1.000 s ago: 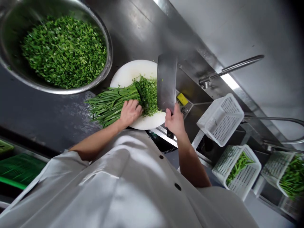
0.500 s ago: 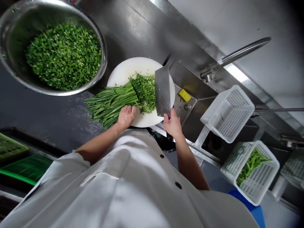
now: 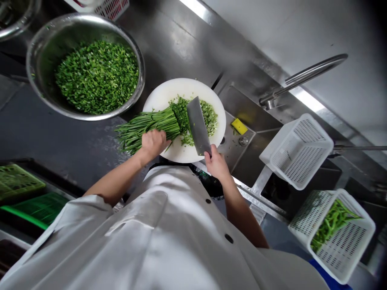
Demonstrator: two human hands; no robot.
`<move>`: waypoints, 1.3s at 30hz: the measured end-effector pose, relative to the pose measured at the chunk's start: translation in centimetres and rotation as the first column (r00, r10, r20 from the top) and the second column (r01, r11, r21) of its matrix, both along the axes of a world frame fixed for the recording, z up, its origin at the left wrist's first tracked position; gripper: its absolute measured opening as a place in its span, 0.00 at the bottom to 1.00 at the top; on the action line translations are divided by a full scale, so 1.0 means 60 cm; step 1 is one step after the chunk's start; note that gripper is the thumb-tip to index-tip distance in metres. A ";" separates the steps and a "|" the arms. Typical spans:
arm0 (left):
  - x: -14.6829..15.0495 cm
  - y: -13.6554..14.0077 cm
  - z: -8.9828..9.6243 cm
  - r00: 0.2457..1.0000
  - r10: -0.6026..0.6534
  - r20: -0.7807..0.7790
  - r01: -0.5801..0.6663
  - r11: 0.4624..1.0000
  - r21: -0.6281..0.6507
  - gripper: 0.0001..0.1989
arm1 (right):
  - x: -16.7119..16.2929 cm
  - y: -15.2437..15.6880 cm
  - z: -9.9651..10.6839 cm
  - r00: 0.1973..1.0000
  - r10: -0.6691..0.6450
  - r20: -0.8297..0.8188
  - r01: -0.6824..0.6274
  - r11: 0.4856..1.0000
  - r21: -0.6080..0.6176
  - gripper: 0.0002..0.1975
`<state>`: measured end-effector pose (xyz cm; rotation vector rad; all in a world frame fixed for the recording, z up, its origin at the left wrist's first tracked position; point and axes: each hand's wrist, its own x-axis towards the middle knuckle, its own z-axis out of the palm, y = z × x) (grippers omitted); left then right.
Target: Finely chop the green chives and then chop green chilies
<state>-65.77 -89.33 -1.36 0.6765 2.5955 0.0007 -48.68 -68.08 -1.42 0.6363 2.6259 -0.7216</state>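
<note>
A bunch of long garlic chives (image 3: 148,123) lies across the left side of a round white cutting board (image 3: 157,92), its leafy ends hanging past the board's edge. Curled over the near side of the bunch is my left hand (image 3: 155,143), its fingers closed on the stalks. My right hand (image 3: 217,162) grips a broad cleaver (image 3: 198,125) by the handle. The blade is tilted over the chopped chives (image 3: 210,117) and hides part of them. To the right of the cut ends, the chopped bits spread over the board.
A big steel bowl (image 3: 140,90) of chopped greens (image 3: 98,76) stands at upper left. Right of the board are a sink with a yellow sponge (image 3: 239,126), a faucet (image 3: 317,70), a white basket (image 3: 272,157) and another basket (image 3: 359,245) holding green peppers (image 3: 334,221).
The cleaver has moved left from the board's right edge to over the chopped chives. My left hand has slid left along the bunch. The whole view has shifted slightly.
</note>
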 end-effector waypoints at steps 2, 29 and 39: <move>-0.015 -0.002 0.021 0.997 -0.014 0.072 0.015 1.000 -0.020 0.23 | 0.002 -0.003 -0.003 0.999 0.041 -0.005 -0.041 0.999 0.036 0.21; -0.115 0.027 -0.099 0.969 -0.186 -0.162 0.208 0.970 0.127 0.63 | 0.030 -0.008 -0.010 0.997 0.067 0.024 -0.068 0.995 0.068 0.21; -0.066 -0.075 -0.095 0.959 -0.235 -0.160 0.262 0.948 0.180 0.46 | 0.023 -0.056 -0.005 0.953 0.255 0.161 -0.262 0.965 0.025 0.19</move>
